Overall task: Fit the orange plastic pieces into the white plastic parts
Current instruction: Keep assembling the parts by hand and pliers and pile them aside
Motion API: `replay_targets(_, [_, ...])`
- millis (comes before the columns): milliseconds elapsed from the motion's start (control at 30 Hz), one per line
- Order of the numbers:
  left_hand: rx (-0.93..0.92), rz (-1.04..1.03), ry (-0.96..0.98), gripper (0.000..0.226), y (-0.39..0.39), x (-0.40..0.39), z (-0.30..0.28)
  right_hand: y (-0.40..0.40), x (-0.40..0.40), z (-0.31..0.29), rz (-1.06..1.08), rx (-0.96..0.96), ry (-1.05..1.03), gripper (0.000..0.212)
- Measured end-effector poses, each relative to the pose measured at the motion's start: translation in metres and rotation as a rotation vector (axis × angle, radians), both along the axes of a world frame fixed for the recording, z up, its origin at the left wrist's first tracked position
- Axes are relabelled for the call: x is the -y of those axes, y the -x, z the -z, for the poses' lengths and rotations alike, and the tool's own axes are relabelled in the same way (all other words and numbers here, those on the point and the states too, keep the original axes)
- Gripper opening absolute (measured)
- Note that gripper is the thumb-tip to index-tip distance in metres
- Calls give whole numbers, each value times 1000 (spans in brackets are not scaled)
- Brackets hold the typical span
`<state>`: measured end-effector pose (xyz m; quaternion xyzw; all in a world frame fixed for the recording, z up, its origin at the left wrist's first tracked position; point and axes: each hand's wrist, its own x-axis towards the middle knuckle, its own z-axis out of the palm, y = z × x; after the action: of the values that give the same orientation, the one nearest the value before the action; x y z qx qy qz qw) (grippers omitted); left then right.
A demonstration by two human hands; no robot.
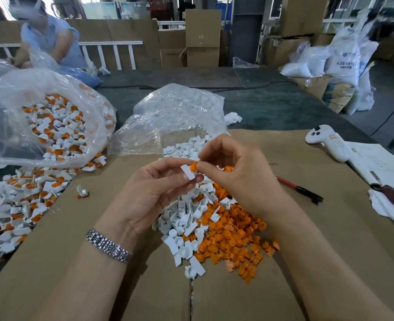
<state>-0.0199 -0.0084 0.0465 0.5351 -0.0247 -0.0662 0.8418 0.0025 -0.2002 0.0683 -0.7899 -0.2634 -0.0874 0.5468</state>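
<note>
Left hand (154,188) pinches the white plastic part (188,173), long axis tilted up-left; right hand (233,174) pinches the orange piece (194,166) just above that grip, touching the part's upper end.

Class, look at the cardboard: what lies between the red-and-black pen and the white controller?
In the head view, only bare brown cardboard lies between the pen and the white controller; nothing rests on that stretch.
</note>
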Motion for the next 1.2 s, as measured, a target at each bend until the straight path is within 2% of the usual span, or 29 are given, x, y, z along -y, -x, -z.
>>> replay_targets(300, [165,-132,-127,24,2,5,2,4,-11,6,66,70,9,12])
replay_targets(400, [160,-138,-108,25,2,6,1,4,-7,1,7,-27,-1,14])
replay_targets(500, [132,-113,-57,22,2,4,-1,3,5,-7,-120,-110,53,30])
replay_targets(733, [110,-104,-31,22,2,4,-1,5,4,-8,-41,70,157,22])
replay_targets(1033, [88,-104,8,19,6,1,-6,5,2,-6,53,203,176,20])
replay_targets(1200, [67,-166,-56,18,5,3,-5,5,0,-4,72,288,238,20])
